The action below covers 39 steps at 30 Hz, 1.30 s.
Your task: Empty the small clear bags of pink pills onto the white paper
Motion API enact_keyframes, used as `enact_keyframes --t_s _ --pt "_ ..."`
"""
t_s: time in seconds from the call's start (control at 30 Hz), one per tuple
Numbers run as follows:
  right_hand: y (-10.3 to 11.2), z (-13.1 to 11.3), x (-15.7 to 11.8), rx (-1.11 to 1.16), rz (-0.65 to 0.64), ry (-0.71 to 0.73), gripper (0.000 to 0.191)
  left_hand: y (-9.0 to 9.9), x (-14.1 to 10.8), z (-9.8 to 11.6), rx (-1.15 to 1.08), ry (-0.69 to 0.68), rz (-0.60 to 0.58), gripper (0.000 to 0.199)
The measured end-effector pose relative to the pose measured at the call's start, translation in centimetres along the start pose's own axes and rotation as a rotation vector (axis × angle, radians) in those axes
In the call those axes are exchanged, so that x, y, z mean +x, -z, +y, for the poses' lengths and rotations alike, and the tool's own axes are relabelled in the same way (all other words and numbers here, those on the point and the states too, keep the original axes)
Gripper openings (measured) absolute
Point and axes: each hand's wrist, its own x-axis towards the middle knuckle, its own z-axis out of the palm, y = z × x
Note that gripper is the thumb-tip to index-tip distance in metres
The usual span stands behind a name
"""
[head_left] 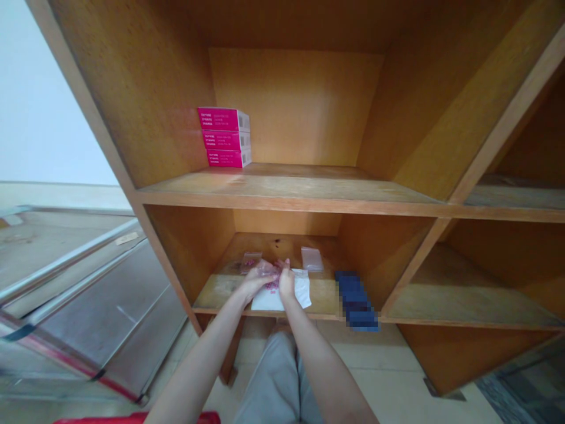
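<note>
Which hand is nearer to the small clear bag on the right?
Right. The right hand is just left of the clear bag, slightly nearer the front; the left hand is farther left.

Two bare hands brought close together, low and central
Both forearms reach forward, converging; the left hand [256,281] angles inward with its fingers toward the right hand [286,280], whose thumb points up and away; neither wrist is covered, and the finger grip is too small to tell.

upper shelf [304,182] open at right; pink boxes [224,139] block left.
</note>
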Motion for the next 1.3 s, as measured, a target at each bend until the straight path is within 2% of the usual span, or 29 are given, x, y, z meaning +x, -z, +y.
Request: enact_keyframes --t_s 0.23,0.57,0.83,1.3 --pt "0.1 0.4 0.3 0.018 -0.01 0.002 0.063 0.0 0.2 0.7 0.116 -0.011 0.031 0.024" --pt "0.2 0.6 0.3 0.131 -0.004 -0.02 0.063 -0.1 0.6 0.8 0.147 -0.029 0.055 0.025" --pt "0.6 0.5 0.4 0.245 0.008 -0.016 0.067 0.3 0.7 0.6 0.09 0.009 0.064 0.029" --pt "0.6 0.2 0.3 0.246 0.006 -0.016 0.062 -0.4 0.6 1.2 0.107 0.023 0.063 0.035"
